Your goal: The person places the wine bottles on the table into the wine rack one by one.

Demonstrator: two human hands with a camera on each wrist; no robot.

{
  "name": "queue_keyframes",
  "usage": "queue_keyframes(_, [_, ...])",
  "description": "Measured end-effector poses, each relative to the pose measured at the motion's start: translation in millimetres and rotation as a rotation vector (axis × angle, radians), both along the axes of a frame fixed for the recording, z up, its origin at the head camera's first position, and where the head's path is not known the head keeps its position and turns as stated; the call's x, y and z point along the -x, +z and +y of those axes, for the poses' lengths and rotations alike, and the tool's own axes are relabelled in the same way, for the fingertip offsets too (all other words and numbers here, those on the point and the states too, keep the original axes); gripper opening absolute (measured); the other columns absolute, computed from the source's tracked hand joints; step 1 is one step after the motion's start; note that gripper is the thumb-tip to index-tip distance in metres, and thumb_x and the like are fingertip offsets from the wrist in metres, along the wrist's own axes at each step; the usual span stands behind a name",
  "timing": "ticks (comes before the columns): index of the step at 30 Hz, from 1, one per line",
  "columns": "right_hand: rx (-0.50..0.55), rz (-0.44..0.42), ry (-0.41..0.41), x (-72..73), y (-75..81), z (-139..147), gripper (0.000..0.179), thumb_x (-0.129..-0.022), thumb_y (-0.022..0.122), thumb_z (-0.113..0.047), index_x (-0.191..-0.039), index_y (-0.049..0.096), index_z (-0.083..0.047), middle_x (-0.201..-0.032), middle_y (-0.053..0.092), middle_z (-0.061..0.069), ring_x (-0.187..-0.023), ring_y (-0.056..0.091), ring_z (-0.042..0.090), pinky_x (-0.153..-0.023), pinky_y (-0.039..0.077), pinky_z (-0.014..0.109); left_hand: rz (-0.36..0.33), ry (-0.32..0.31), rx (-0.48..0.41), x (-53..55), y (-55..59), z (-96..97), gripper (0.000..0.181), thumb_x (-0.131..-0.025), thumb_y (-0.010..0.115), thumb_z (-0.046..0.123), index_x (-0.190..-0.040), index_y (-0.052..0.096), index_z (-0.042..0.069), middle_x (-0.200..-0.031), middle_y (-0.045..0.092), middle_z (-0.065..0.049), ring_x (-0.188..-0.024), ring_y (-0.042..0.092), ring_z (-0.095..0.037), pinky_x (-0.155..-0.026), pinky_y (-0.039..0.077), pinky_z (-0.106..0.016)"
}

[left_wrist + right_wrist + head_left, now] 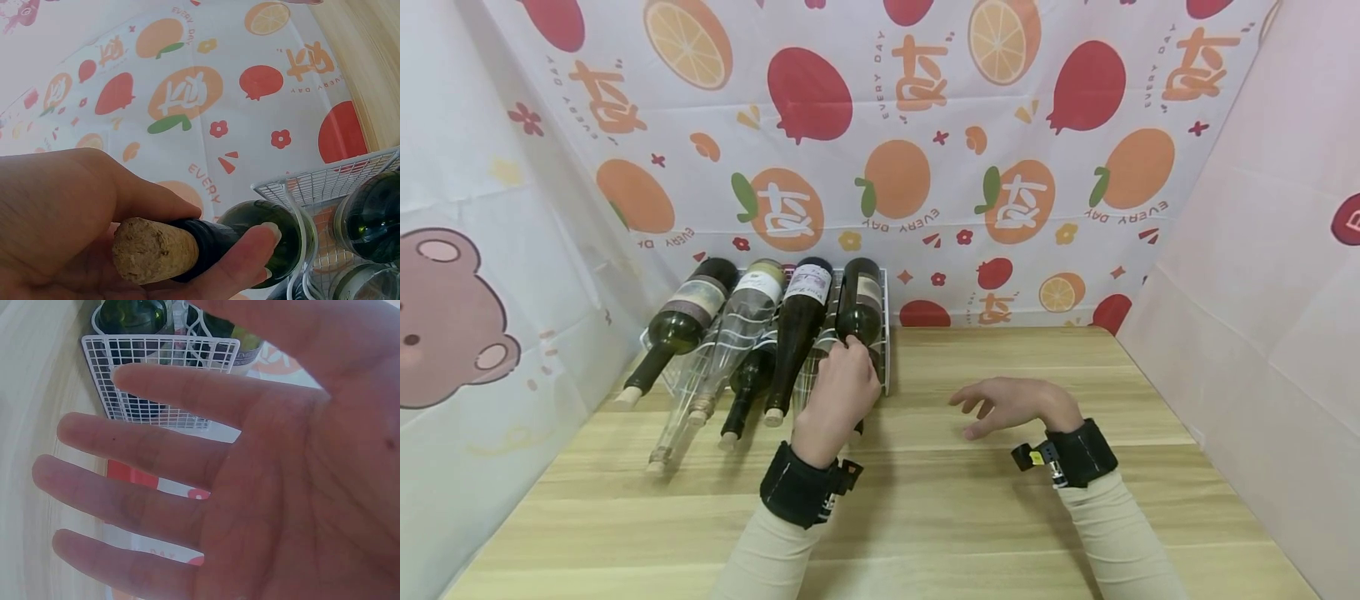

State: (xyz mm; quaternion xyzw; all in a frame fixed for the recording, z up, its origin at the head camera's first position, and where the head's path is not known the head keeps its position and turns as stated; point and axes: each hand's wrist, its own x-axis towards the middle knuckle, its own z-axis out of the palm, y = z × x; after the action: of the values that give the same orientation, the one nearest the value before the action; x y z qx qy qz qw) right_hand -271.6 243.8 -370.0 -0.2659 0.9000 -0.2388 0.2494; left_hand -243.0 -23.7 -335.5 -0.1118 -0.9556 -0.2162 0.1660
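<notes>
My left hand (841,390) grips the neck of a dark green wine bottle (860,310) at the right end of a white wire rack (887,358). The left wrist view shows thumb and fingers around that neck, with the cork (153,250) sticking out toward the camera. The bottle tilts neck-down toward me, and its neck is hidden behind the hand in the head view. My right hand (1011,404) hovers over the table to the right of the rack, holding nothing. Its fingers are spread and nearly straight in the right wrist view.
Left of the gripped bottle lie a slim dark bottle (801,321), a clear bottle (741,321) and a green bottle (685,312), corks toward me. Below them, a dark bottle (748,375) and a clear bottle (679,412) jut out over the wooden table (970,508). A fruit-print cloth (955,192) hangs behind.
</notes>
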Motion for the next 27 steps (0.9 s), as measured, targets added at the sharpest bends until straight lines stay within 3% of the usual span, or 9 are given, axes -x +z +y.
queue_keyframes(27, [-0.002, 0.0, 0.016, -0.1, -2.2, -1.0, 0.057, -0.09, 0.072, -0.031, -0.141, 0.053, -0.016, -0.136, 0.058, 0.016, -0.123, 0.057, 0.036, -0.1, 0.045, 0.051, -0.049, -0.002, 0.009, 1.1, 0.4, 0.5, 0.051, -0.094, 0.05, 0.005, -0.138, 0.04, -0.021, -0.114, 0.06, -0.038, -0.099, 0.063, -0.046, -0.083, 0.053, -0.053])
